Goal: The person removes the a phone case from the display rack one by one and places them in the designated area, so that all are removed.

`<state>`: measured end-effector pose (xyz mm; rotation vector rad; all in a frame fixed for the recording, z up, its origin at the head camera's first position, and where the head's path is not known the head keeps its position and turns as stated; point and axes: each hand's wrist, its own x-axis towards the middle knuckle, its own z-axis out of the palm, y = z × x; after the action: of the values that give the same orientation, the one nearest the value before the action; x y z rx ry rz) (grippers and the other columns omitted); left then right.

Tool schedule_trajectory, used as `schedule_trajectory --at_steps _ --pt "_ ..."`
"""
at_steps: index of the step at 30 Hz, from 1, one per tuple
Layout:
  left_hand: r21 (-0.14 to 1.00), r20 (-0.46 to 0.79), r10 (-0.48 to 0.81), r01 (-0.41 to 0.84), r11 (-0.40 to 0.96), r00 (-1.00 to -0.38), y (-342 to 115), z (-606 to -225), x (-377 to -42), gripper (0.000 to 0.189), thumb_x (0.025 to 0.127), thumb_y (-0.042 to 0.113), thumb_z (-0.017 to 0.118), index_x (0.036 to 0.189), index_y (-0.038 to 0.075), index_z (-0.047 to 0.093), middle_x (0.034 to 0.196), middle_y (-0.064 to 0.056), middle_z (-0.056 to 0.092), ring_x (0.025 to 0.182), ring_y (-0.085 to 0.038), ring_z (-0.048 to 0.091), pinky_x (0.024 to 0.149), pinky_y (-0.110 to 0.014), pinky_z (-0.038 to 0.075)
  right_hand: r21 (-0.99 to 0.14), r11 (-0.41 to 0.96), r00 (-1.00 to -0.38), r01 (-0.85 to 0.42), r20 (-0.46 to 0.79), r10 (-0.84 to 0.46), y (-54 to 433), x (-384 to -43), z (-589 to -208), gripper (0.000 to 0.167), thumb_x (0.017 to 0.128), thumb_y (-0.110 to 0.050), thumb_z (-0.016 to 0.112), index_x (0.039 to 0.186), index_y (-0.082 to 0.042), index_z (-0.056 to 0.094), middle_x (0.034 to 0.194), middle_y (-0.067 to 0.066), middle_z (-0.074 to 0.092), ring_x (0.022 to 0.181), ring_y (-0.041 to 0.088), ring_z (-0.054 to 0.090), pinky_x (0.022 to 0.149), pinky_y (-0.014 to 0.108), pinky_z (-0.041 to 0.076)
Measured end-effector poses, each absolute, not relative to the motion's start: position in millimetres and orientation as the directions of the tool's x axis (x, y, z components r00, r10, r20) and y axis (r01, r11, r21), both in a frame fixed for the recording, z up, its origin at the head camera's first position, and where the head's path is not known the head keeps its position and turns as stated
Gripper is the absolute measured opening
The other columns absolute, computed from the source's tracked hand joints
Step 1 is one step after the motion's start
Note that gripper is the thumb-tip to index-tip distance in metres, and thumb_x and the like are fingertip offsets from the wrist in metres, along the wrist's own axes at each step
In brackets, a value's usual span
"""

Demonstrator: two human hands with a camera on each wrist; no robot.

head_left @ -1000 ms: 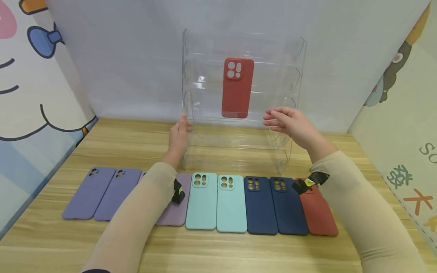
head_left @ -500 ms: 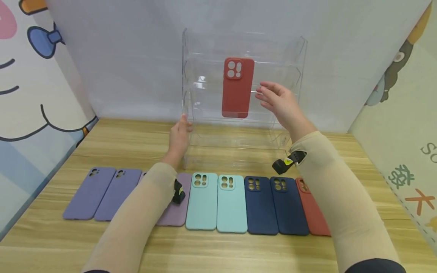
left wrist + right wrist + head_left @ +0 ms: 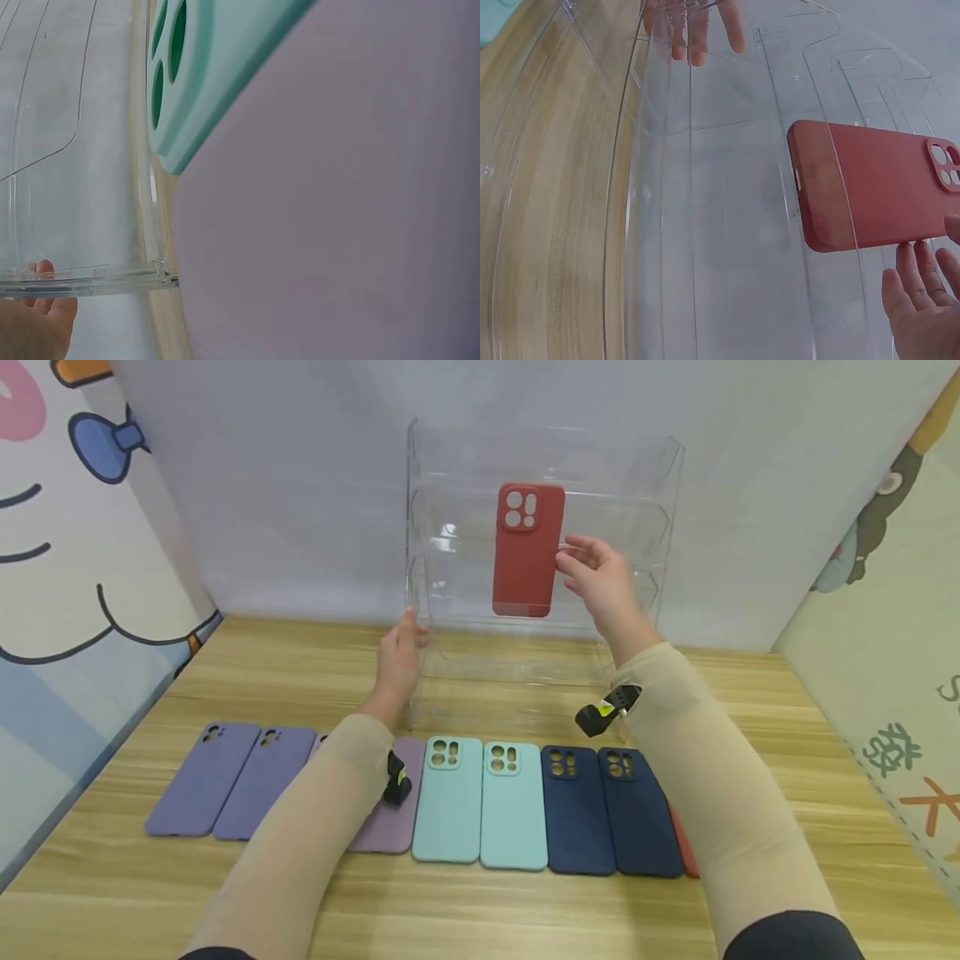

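A clear acrylic display rack (image 3: pixel 615 531) with stepped shelves stands at the back of the table. A red phone case (image 3: pixel 528 552) leans upright on one of its shelves, camera cutouts at the top, its lower end behind a clear lip. My right hand (image 3: pixel 600 589) is at the case's right edge; in the right wrist view its fingertips touch that edge, fingers loosely extended and not wrapped round it. With my left hand (image 3: pixel 397 656) I hold the rack's left side panel, fingers inside and the rest of the hand outside.
A row of phone cases lies before the rack: purple-blue ones (image 3: pixel 202 781), a mauve one (image 3: pixel 393 827), mint ones (image 3: pixel 447 810), navy ones (image 3: pixel 577 818) and a red one (image 3: pixel 681 835), mostly under my right sleeve. A white wall backs the wooden table (image 3: pixel 465 910).
My right hand has moved up and left from beside the rack's lower right to the red case's edge. My left hand stays on the side panel. The head view has shifted slightly.
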<state>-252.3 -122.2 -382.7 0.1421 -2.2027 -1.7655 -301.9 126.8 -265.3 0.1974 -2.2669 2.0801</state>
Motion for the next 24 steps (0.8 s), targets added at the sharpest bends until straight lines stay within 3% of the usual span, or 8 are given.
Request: schedule_trajectory --at_steps 9,15,24 --pt "0.964 0.173 -0.295 0.1 0.248 -0.94 -124.8 -383.5 -251.6 0.064 0.099 0.051 0.025 0.11 -0.001 0.06 0.115 -0.018 0.061 0.106 -0.031 0.057 0.095 -0.045 0.041 -0.955 0.23 -0.981 -0.188 0.194 0.003 114.1 -303.4 -269.4 0.034 0.09 -0.014 0.063 0.121 -0.004 0.055 0.115 0.012 0.059 0.106 0.017 0.057 0.089 0.029 0.048" --pt "0.967 0.16 -0.286 0.092 0.239 -0.945 -124.0 -382.4 -249.1 0.066 0.099 0.052 0.024 0.112 -0.003 0.059 0.118 -0.021 0.059 0.108 -0.032 0.056 0.095 -0.047 0.041 -0.963 0.199 -0.983 -0.183 0.184 -0.012 110.1 -303.0 -271.2 0.035 0.091 -0.011 0.061 0.125 -0.003 0.054 0.111 0.011 0.057 0.104 0.02 0.058 0.089 0.031 0.048" --pt "0.963 0.165 -0.269 0.095 0.253 -0.949 -122.0 -384.2 -248.7 0.066 0.099 0.053 0.023 0.111 0.0 0.059 0.114 -0.021 0.061 0.109 -0.032 0.055 0.096 -0.048 0.039 -0.965 0.151 -0.976 -0.214 0.206 -0.068 114.4 -302.3 -274.1 0.037 0.093 -0.011 0.056 0.13 -0.005 0.051 0.119 0.013 0.053 0.108 0.024 0.057 0.087 0.03 0.05"
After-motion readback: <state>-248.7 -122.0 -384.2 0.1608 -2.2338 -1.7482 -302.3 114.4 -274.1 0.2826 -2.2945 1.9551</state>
